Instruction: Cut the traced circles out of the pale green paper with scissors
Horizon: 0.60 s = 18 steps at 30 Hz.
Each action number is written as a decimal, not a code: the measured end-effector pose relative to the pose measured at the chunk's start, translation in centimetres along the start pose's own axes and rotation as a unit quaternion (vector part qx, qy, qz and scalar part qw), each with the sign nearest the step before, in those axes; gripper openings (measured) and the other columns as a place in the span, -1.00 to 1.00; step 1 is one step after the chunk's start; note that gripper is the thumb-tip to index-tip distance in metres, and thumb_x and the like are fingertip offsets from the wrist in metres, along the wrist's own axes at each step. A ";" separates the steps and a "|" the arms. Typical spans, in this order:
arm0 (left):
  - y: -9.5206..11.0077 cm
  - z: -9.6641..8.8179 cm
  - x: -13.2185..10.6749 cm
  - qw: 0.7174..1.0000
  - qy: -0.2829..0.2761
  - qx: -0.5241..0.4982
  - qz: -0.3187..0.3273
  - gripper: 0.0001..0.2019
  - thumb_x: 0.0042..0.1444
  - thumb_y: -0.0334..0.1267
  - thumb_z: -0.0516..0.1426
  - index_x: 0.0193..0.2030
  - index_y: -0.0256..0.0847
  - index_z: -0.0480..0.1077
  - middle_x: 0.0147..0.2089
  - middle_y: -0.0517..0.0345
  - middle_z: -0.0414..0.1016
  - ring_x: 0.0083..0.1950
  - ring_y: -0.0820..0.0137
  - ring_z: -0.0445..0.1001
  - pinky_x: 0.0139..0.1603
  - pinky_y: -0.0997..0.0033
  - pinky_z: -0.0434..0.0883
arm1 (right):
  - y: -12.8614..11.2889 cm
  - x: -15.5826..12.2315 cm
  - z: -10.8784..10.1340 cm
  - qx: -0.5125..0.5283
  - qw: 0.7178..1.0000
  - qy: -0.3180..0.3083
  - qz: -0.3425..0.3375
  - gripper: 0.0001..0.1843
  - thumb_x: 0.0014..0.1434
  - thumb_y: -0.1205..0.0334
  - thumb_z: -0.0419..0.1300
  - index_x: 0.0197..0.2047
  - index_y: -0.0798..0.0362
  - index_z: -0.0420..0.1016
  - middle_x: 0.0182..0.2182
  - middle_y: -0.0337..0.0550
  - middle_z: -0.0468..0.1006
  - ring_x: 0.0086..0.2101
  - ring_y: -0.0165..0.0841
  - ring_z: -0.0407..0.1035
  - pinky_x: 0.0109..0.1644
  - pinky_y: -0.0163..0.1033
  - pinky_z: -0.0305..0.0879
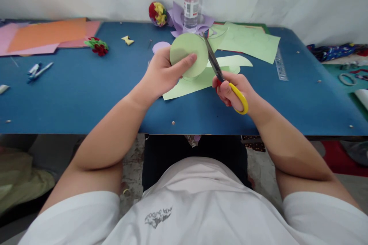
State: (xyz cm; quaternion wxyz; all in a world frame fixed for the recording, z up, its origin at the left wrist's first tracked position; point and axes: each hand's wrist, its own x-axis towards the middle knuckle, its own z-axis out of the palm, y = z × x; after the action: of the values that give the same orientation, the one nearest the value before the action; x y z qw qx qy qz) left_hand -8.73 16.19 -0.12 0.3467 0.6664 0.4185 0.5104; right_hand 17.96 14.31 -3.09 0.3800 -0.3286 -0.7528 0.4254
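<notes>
My left hand (163,72) pinches a light green paper disc (188,51) and holds it upright above the blue table (71,92). My right hand (232,90) grips yellow-and-red-handled scissors (222,78), whose blades run up along the disc's right edge. Under both hands lies a light green offcut sheet (186,86) with a curved cut-out.
A clear plastic bottle (191,0) stands at the back on purple paper (176,21). Beside it sits a red-yellow paper ball (157,13). Green sheets (250,42) and a ruler (281,65) lie at right. Orange and pink sheets (46,36), a red paper flower (97,46) and pens (38,71) lie at left.
</notes>
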 end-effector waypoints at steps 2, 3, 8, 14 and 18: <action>0.0 0.0 0.0 1.000 0.000 -0.001 0.005 -0.64 0.39 0.08 0.43 -0.23 -0.19 0.66 -0.27 0.08 0.67 -0.19 0.20 0.69 -0.21 0.27 0.61 | -0.1 0.0 0.0 -0.004 1.000 0.001 0.002 -0.23 0.37 -0.65 0.26 -0.17 -0.01 0.47 -0.53 -0.31 0.30 -0.57 -0.42 0.16 -0.53 -0.21 0.10; 0.0 0.0 -0.1 1.000 -0.001 -0.003 0.006 -0.64 0.38 0.09 0.43 -0.22 -0.19 0.66 -0.25 0.07 0.68 -0.17 0.19 0.71 -0.20 0.26 0.62 | -0.1 0.0 0.0 -0.007 1.000 0.002 0.004 -0.23 0.36 -0.65 0.26 -0.16 -0.01 0.48 -0.52 -0.30 0.30 -0.55 -0.41 0.17 -0.53 -0.21 0.10; 0.0 0.0 -0.2 1.000 -0.018 -0.025 0.007 -0.60 0.34 0.15 0.47 -0.19 -0.18 0.68 -0.22 0.05 0.72 -0.17 0.19 0.73 -0.19 0.27 0.66 | -0.3 0.2 0.2 -0.015 1.000 0.014 0.006 -0.17 0.29 -0.72 0.26 -0.19 -0.01 0.47 -0.49 -0.27 0.31 -0.51 -0.39 0.17 -0.51 -0.21 0.10; 0.1 0.1 -0.2 0.999 -0.029 -0.035 0.006 -0.60 0.31 0.16 0.49 -0.17 -0.18 0.69 -0.20 0.05 0.74 -0.11 0.15 0.75 -0.14 0.25 0.72 | -0.4 0.1 0.3 -0.023 0.999 0.021 0.007 -0.15 0.26 -0.74 0.27 -0.22 -0.01 0.46 -0.52 -0.28 0.28 -0.50 -0.38 0.14 -0.50 -0.21 0.07; 0.3 0.3 -0.2 0.998 -0.033 -0.044 0.002 -0.63 0.31 0.11 0.50 -0.17 -0.17 0.68 -0.21 0.05 0.74 -0.10 0.15 0.75 -0.14 0.26 0.72 | -0.5 0.1 0.2 -0.013 1.000 0.021 0.010 -0.16 0.26 -0.73 0.28 -0.24 -0.02 0.45 -0.54 -0.29 0.27 -0.52 -0.39 0.13 -0.51 -0.20 0.05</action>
State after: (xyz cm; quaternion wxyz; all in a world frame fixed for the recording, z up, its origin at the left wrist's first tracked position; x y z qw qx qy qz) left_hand -8.43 15.91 -0.03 0.3883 0.6675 0.3828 0.5070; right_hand 17.62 14.08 -2.68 0.3872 -0.3504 -0.7468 0.4119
